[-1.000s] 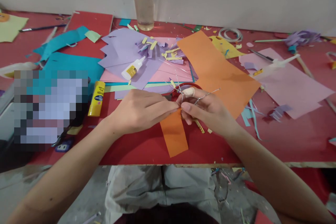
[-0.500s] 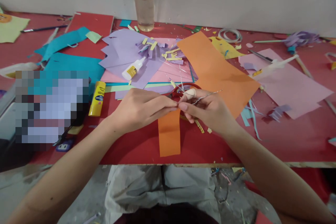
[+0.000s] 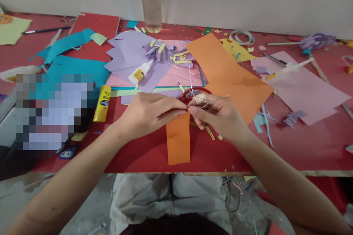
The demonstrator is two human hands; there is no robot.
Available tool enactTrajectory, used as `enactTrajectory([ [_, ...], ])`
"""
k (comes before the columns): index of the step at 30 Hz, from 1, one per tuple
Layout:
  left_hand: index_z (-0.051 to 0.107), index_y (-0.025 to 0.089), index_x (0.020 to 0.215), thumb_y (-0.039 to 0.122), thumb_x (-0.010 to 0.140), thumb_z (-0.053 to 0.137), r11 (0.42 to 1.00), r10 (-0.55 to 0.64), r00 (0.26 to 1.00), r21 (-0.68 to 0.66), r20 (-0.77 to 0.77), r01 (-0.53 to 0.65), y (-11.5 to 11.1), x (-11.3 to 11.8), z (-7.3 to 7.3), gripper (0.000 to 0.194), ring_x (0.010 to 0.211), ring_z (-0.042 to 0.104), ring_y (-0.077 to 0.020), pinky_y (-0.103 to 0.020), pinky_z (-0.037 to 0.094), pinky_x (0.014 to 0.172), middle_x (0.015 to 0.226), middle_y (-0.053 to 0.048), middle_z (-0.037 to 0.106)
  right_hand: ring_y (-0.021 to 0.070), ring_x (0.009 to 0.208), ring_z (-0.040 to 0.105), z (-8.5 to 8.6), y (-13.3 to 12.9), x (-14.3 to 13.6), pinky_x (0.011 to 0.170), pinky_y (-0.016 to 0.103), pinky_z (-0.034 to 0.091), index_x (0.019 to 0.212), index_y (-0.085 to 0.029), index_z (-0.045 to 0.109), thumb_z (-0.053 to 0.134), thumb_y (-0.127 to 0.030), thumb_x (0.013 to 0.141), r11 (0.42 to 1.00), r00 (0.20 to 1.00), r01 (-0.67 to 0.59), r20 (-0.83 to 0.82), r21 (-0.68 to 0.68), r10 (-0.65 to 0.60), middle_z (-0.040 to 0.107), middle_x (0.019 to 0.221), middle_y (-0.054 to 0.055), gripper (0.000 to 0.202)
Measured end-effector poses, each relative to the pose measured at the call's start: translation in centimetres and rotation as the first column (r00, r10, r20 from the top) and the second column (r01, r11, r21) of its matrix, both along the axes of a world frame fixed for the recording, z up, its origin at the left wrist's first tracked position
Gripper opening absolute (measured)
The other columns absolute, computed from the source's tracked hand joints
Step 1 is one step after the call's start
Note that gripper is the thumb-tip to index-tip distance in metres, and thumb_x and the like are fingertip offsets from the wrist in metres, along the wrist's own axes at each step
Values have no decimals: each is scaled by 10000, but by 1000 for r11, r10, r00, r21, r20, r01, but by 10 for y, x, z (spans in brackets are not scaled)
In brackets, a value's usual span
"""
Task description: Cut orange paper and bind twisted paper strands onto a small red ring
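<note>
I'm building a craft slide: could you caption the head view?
Left hand and right hand meet at the top of an orange paper strip, silvery wires jutting beside them.

One head-worn view, looking forward and down at close range.
From above the pale grey cloth trousers [image 3: 143, 194] at the bottom edge, it faces across the flat red tabletop [image 3: 135, 156] to the plain whitish wall [image 3: 248, 0] at the top; the bare left hand [image 3: 154, 112] and bare right hand [image 3: 220, 115] sit near mid-view, the tabletop running past both sides.
</note>
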State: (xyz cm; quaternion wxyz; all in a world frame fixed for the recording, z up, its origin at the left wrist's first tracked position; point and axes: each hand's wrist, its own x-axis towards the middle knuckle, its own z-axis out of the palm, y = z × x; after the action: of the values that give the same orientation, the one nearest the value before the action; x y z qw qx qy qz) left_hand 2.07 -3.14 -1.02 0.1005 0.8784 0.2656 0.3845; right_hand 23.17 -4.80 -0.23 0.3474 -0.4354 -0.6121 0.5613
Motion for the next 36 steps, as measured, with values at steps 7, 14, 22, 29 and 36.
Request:
enactTrajectory([
  [7, 676, 203, 946, 161, 895, 641, 994, 0, 998, -113, 67, 7, 0, 0, 4, 75, 657, 680, -82, -172, 499, 597, 829, 12, 763, 61, 426, 483, 0, 0, 1, 409, 192, 327, 768, -164, 626, 661, -316, 869, 993, 996, 80, -21, -88, -82, 533, 525, -50, 186],
  [14, 694, 201, 929, 154, 889, 652, 1000, 8, 997, -30, 73, -6, 0, -1, 4, 74, 711, 705, -88, -165, 518, 629, 839, 4, 772, 58, 429, 465, 0, 2, 1, 410, 188, 299, 791, -163, 636, 669, -360, 867, 991, 998, 31, -45, -130, -37, 527, 512, -52, 213],
  [22, 718, 198, 976, 188, 885, 654, 974, 82, 995, -218, 59, -67, -1, -3, 9, 111, 717, 719, -88, -152, 548, 652, 960, 2, 777, 61, 423, 460, -4, 2, 4, 413, 197, 323, 786, -174, 622, 690, -371, 856, 988, 988, 90, -110, -126, -104, 524, 500, -60, 220],
  [29, 718, 213, 934, 128, 872, 656, 979, 62, 992, -198, 109, -39, -1, -3, 11, 122, 712, 723, -84, -134, 551, 612, 925, 15, 782, 61, 419, 449, 0, 1, 3, 416, 200, 334, 758, -162, 622, 682, -347, 856, 991, 990, 106, -80, -78, -112, 516, 490, -58, 218],
  [36, 718, 245, 946, 124, 885, 642, 987, 37, 990, -158, 139, -15, 2, -5, 8, 156, 742, 737, -105, -152, 557, 614, 925, 17, 783, 64, 415, 438, 0, 1, 2, 410, 200, 324, 750, -169, 611, 684, -358, 846, 989, 990, 113, -77, -91, -120, 509, 479, -57, 224],
])
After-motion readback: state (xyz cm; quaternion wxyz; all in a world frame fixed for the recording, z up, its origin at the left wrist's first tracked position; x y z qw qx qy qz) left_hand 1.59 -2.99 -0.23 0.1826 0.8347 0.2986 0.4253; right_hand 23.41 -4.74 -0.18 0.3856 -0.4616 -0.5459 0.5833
